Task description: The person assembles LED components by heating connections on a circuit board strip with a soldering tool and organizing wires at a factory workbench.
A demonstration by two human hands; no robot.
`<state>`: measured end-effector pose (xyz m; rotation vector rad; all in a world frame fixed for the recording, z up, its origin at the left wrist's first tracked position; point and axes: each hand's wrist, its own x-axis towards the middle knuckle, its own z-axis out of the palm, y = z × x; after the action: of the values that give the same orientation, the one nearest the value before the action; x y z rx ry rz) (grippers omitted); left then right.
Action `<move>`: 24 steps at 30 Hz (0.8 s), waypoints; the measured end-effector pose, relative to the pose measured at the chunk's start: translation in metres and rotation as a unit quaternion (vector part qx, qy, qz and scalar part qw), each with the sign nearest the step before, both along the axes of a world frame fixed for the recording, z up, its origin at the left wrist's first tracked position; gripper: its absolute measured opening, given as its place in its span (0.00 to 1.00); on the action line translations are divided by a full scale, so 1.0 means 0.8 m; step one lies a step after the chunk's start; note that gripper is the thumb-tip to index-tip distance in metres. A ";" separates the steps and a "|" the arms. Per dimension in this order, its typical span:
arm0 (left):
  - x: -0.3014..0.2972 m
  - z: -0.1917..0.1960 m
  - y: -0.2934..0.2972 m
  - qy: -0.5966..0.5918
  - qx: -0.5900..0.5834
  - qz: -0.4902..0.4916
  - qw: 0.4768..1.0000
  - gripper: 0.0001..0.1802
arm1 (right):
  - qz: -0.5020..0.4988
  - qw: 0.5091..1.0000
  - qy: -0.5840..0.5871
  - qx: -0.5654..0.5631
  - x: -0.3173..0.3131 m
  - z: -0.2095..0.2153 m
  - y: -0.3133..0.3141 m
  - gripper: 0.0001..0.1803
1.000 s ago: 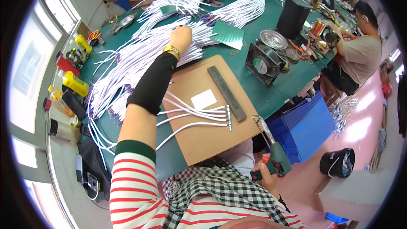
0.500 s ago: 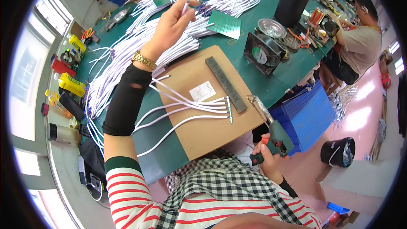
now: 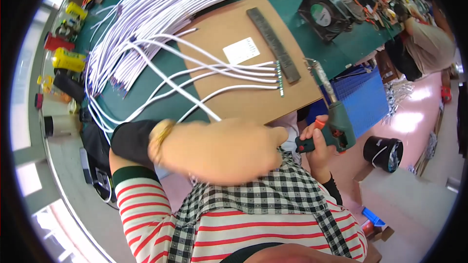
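My left hand (image 3: 226, 151), blurred, is over the near edge of the cardboard sheet (image 3: 253, 107). A white cable (image 3: 175, 85) runs into it; its fingers look closed round the cable, whose end is hidden. My right hand (image 3: 319, 148) grips a dark green soldering gun (image 3: 340, 124) with an orange trigger, its metal tip pointing up beside the cardboard's right edge. On the cardboard, several white cables (image 3: 239, 72) lie with their ends at a narrow circuit board strip (image 3: 280, 80). A dark metal bar (image 3: 274, 44) lies just beyond the strip, beside a white paper label (image 3: 241, 51).
A large bundle of white cables (image 3: 161, 14) covers the green table's left side. A square black fan (image 3: 321, 13) stands far right. Beyond the table's right edge are a blue crate (image 3: 363, 100) and a black bucket (image 3: 382, 153). Yellow bottles (image 3: 68, 60) stand at left.
My left hand has come down from above the cable bundle to near my body, drawing a white cable across. My right hand still holds the soldering gun. The view has tilted downward.
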<state>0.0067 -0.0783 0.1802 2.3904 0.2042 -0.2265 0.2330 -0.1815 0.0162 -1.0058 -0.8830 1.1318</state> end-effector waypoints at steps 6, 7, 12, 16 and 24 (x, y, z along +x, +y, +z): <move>0.000 -0.150 0.042 -0.203 -0.168 0.258 0.930 0.05 | -0.001 1.000 -0.018 0.026 -0.005 0.009 0.003 0.17; 0.000 -0.162 0.042 -0.258 -0.038 0.267 0.928 0.05 | 0.009 0.999 -0.031 0.030 -0.002 0.008 0.001 0.17; 0.003 -0.179 0.032 -0.259 0.143 0.304 0.906 0.07 | 0.009 1.000 -0.021 -0.007 -0.008 0.005 0.000 0.17; 0.010 -0.181 0.034 -0.279 0.216 0.326 0.877 0.07 | 0.004 1.000 -0.020 -0.022 -0.012 0.003 -0.003 0.19; 0.026 -0.193 0.039 -0.309 0.247 0.345 0.851 0.04 | 0.031 0.999 -0.033 -0.003 -0.007 -0.006 -0.003 0.18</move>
<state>0.0273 -0.0474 0.0256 2.5459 0.8673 1.0288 0.2274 -0.1841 0.0118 -1.0307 -0.9692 1.1588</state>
